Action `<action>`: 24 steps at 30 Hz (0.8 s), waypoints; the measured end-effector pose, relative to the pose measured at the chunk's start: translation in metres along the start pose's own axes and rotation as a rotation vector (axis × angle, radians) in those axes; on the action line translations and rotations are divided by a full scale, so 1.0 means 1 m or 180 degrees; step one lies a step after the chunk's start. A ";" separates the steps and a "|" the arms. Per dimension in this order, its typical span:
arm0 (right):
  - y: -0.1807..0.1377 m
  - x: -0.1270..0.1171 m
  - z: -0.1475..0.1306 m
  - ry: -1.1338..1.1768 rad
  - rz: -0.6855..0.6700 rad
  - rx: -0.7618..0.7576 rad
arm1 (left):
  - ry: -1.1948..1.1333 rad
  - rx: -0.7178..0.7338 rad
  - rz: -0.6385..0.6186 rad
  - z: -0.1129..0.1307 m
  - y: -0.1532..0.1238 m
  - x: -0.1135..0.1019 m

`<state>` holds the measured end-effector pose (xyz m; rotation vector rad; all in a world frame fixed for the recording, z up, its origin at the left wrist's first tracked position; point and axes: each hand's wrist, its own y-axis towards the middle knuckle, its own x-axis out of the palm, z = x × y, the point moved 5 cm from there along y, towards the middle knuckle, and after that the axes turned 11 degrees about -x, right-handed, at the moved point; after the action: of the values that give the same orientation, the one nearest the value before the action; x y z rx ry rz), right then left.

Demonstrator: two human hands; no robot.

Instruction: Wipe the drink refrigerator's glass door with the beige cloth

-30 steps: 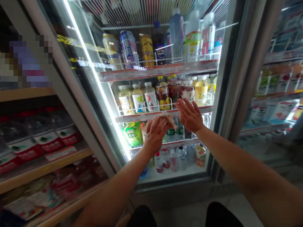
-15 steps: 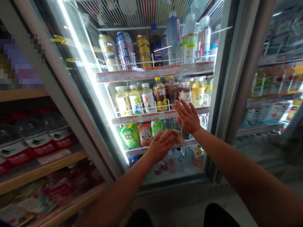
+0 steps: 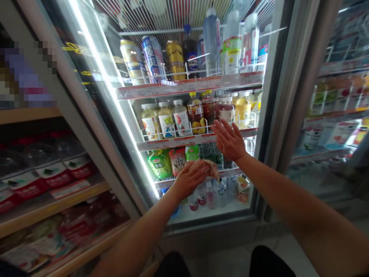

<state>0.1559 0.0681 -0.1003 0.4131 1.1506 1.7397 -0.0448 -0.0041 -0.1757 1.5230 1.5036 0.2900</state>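
A: Fig. 1, seen from beside the cooler. What does the left hand point(image 3: 190, 177) have?
B: A crumpled pinkish cloth point(image 3: 212, 167), bunched under curled fingers and pressed against the glass door point(image 3: 123, 127) of the drinks cooler. It is low down, level with the 3rd shelf from the top. Part of the cloth sticks out past the fingertips on the right.
A: And the right hand point(image 3: 229, 140)?
B: Spread wide, palm toward the same glass, holding nothing (whether the palm truly touches the pane I cannot tell). It sits just above and right of the cloth, over the red price strip point(image 3: 178, 141) of the 2nd shelf.
A: Behind the glass?
B: Top shelf: a blue Pepsi can point(image 3: 152, 57), a gold can point(image 3: 175, 59), a dark Pepsi bottle point(image 3: 190, 52). 2nd shelf: a row of white-capped juice bottles point(image 3: 166, 120). 3rd shelf: green-labelled drinks point(image 3: 160, 163). Bottom: small bottles point(image 3: 201, 194).
A: Left of the cooler?
B: Wooden shelves point(image 3: 72, 192) carrying packs with red labels point(image 3: 54, 175).
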 end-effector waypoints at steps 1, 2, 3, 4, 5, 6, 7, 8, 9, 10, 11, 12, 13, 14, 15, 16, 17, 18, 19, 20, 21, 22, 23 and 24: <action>0.000 0.000 0.000 -0.0028 0.0013 -0.0018 | 0.0005 0.0141 -0.0091 0.001 -0.004 0.001; 0.000 -0.001 -0.001 -0.0061 0.0034 -0.0035 | 0.0027 0.0141 -0.0112 -0.003 -0.004 -0.002; 0.000 -0.002 -0.001 -0.0092 0.0054 -0.0040 | 0.0054 0.0005 -0.0065 -0.011 -0.001 -0.007; 0.000 -0.002 -0.001 -0.0113 0.0057 -0.0038 | 0.0085 -0.0188 0.0037 -0.022 0.005 -0.013; 0.000 -0.001 -0.001 -0.0118 0.0041 -0.0031 | 0.0119 -0.0381 0.0163 -0.033 0.011 -0.020; 0.000 -0.001 -0.001 -0.0107 0.0012 -0.0020 | 0.0154 -0.0571 0.0291 -0.042 0.017 -0.025; 0.000 0.000 -0.001 -0.0084 -0.0015 -0.0008 | 0.0183 -0.0747 0.0387 -0.047 0.020 -0.029; -0.001 0.001 -0.001 -0.0056 -0.0040 0.0008 | 0.0199 -0.0868 0.0435 -0.049 0.020 -0.030; -0.001 0.001 -0.001 -0.0032 -0.0051 0.0018 | 0.0193 -0.0879 0.0434 -0.045 0.017 -0.028; -0.001 0.001 -0.001 -0.0017 -0.0053 0.0020 | 0.0158 -0.0748 0.0375 -0.037 0.013 -0.023; -0.001 0.001 -0.001 -0.0018 -0.0046 0.0018 | 0.0100 -0.0513 0.0263 -0.027 0.006 -0.017; 0.000 0.001 -0.001 -0.0035 -0.0036 0.0013 | 0.0034 -0.0226 0.0119 -0.017 -0.001 -0.011; 0.000 0.000 -0.001 -0.0066 -0.0015 0.0003 | -0.0017 0.0036 -0.0021 -0.010 -0.007 -0.007; 0.001 -0.001 -0.001 -0.0098 0.0016 -0.0013 | -0.0036 0.0190 -0.0109 -0.007 -0.010 -0.005; 0.001 -0.002 -0.001 -0.0119 0.0050 -0.0025 | -0.0019 0.0184 -0.0119 -0.011 -0.010 -0.006; 0.001 -0.002 -0.001 -0.0122 0.0074 -0.0025 | 0.0024 0.0030 -0.0058 -0.019 -0.006 -0.009; 0.001 -0.003 -0.001 -0.0104 0.0081 -0.0016 | 0.0082 -0.0202 0.0073 -0.031 0.000 -0.015; 0.001 -0.002 -0.001 -0.0069 0.0062 -0.0001 | 0.0144 -0.0428 0.0242 -0.043 0.007 -0.022; 0.001 -0.002 -0.001 -0.0031 0.0033 0.0016 | 0.0205 -0.0618 0.0405 -0.052 0.014 -0.029; 0.001 -0.001 -0.001 -0.0001 0.0004 0.0030 | 0.0254 -0.0769 0.0535 -0.058 0.019 -0.034; 0.001 -0.001 -0.001 0.0008 -0.0008 0.0038 | 0.0282 -0.0884 0.0604 -0.060 0.021 -0.036; 0.001 -0.001 -0.001 -0.0006 0.0000 0.0033 | 0.0275 -0.0934 0.0612 -0.057 0.020 -0.035; 0.001 -0.002 -0.001 -0.0041 0.0027 0.0012 | 0.0232 -0.0895 0.0574 -0.049 0.016 -0.031; 0.001 -0.002 -0.002 -0.0088 0.0057 -0.0012 | 0.0164 -0.0797 0.0462 -0.039 0.009 -0.026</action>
<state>0.1554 0.0650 -0.0999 0.4452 1.1267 1.7462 -0.0723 -0.0077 -0.1372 1.4331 1.3421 0.5845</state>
